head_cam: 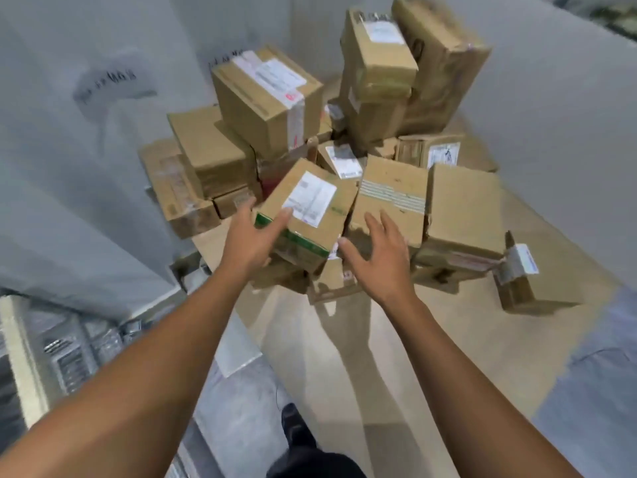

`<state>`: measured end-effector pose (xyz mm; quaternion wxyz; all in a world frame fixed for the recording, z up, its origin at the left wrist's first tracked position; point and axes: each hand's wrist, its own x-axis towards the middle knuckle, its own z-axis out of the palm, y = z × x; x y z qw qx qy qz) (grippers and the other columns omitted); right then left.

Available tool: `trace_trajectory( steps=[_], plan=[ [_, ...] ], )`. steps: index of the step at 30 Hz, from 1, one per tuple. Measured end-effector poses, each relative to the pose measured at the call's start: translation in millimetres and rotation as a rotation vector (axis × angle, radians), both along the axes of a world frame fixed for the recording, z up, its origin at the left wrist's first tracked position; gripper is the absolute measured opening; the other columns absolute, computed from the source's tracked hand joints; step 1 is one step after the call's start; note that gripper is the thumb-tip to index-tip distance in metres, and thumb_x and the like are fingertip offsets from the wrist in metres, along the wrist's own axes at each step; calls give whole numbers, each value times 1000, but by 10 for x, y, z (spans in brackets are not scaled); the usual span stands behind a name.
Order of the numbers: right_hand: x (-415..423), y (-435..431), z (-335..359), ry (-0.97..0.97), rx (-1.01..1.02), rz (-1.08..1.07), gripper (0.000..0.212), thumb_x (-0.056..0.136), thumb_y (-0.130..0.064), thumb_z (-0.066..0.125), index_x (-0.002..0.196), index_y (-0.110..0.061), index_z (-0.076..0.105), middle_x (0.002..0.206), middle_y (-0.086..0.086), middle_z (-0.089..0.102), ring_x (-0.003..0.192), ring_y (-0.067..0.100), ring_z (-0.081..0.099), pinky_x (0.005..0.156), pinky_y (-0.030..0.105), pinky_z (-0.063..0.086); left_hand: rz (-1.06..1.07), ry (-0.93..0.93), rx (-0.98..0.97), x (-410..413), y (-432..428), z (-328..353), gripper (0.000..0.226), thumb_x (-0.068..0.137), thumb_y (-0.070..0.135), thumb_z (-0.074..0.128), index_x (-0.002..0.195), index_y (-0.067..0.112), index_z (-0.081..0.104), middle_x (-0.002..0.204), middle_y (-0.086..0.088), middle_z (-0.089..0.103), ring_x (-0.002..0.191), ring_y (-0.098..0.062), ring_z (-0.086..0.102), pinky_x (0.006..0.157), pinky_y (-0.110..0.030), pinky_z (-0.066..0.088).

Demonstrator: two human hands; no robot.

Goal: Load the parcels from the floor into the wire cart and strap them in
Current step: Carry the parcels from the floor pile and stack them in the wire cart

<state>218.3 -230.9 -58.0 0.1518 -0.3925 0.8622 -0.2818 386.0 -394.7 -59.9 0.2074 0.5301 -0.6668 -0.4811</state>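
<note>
Several brown cardboard parcels lie heaped on the floor in a corner between grey walls. At the front of the heap sits a tilted parcel (310,215) with a white label and green edge tape. My left hand (250,236) reaches to its left side, thumb touching the top near the label, fingers spread along the left face. My right hand (379,257) hovers open just right of that parcel, fingers spread, in front of a taped parcel (393,198). No strap is in view.
A large box (269,98) tops the left of the heap and a tall stack (375,74) leans at the back right. A small parcel (517,281) lies apart at the right. A wire frame wrapped in plastic film (69,353) stands at the lower left. My foot (296,426) is below.
</note>
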Motion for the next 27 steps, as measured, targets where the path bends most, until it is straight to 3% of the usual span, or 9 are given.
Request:
trace_trajectory(
  steps=[2,6,8,13,15,17,19,24,27],
  plan=[
    [-49,-52,-82,-1,19,31,76,99,-68,46,161,-25,33,174,6,12,160,24,4,129,47,-2,31,21,66,-120,-107,-68,102,73,83,67,156,30,40,157,1,48,140,-23,49,113,-43,44],
    [4,-210,-152,29,9,61,80,96,-74,35,157,-23,41,174,7,10,161,23,-6,124,42,-15,133,140,195,-134,-184,-330,65,66,65,78,124,41,58,120,11,68,112,-17,66,100,-51,56],
    [64,-270,-170,28,19,28,80,96,-75,32,156,-24,43,174,8,7,160,23,-10,124,44,-18,199,199,272,-20,-190,-426,65,65,63,80,123,40,61,117,10,71,108,-19,69,92,-51,60],
    [290,-420,-139,-43,23,-5,86,93,-80,27,159,-25,39,175,8,0,159,22,-17,123,45,-22,211,356,355,213,-162,-435,79,62,53,88,134,33,63,102,12,78,84,-7,77,63,-27,60],
    [453,-474,-106,-142,-60,-21,85,93,-76,37,160,-23,35,173,6,12,160,22,-5,128,46,-12,180,370,349,295,-53,-422,65,69,47,88,128,31,64,102,7,78,84,-10,77,66,-29,60],
    [648,-510,-60,-346,-238,-71,76,92,-63,58,155,-27,37,161,2,36,153,22,24,128,47,20,174,386,347,479,128,-441,56,74,43,86,123,30,62,108,2,77,90,-13,77,71,-31,60],
    [915,-560,-8,-467,-346,-68,72,87,-53,70,147,-29,39,145,-1,50,137,19,47,113,45,45,227,432,335,801,349,-478,54,70,47,84,115,30,59,111,-1,76,93,-14,75,75,-34,60],
    [1830,-818,-77,-547,-265,258,57,91,-29,78,137,-23,47,134,0,61,122,14,61,103,40,53,586,685,291,1894,730,-609,64,72,52,89,107,20,47,109,-2,72,102,-18,72,82,-38,60],
    [2429,-944,-149,-582,-195,441,54,92,-25,78,137,-19,48,133,0,63,118,12,65,100,39,55,706,683,249,2531,860,-724,74,68,60,90,119,27,47,130,-2,68,119,-21,67,99,-50,57]
  ],
)
